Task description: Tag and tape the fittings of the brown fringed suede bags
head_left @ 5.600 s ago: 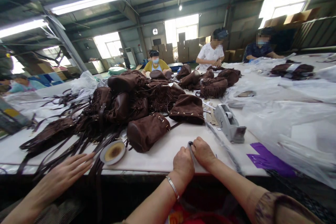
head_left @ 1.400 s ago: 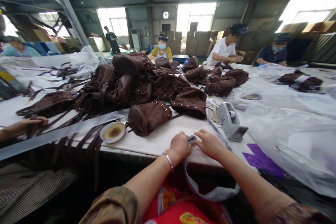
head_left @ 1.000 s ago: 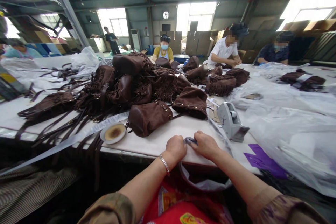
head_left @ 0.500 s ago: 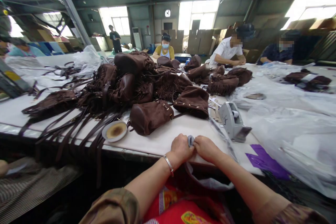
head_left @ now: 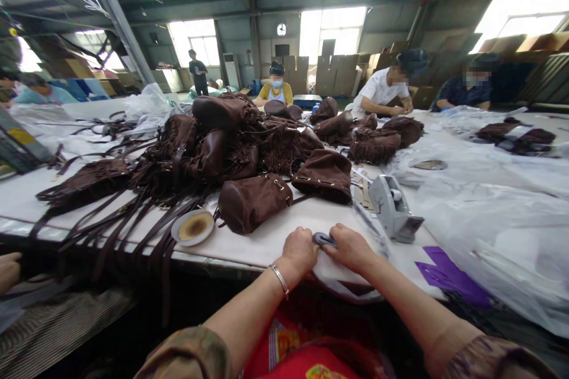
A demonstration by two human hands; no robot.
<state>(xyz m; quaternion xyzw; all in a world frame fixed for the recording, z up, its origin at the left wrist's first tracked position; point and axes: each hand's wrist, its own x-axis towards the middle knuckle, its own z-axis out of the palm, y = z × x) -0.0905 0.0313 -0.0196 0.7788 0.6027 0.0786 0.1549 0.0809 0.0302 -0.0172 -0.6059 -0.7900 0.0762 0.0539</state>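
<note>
Both my hands are closed in front of me at the table's near edge, a short gap apart. My left hand (head_left: 300, 250), with a silver bangle at the wrist, grips one end of a small grey folded piece (head_left: 323, 240). The other end is pinched by the fingers of my right hand (head_left: 351, 250). Whether it is cloth or plastic I cannot tell. Below the hands hangs a pale, sheet-like edge (head_left: 344, 291), partly hidden. Just beyond lie a brown drawstring bag (head_left: 255, 204) on its side and a second brown bag (head_left: 323, 176).
A heap of brown fringed bags (head_left: 231, 142) covers the middle, straps over the front edge. A round dish (head_left: 192, 228) with a brown stain sits left. On the right are a grey tape dispenser (head_left: 392, 210), purple sheet (head_left: 448, 275) and clear plastic (head_left: 502, 219). Co-workers sit across.
My hands have drawn slightly apart, and more of the grey piece shows between them, now lying sideways. The pale edge below has risen. At far left, another person's hand has come further into view.
</note>
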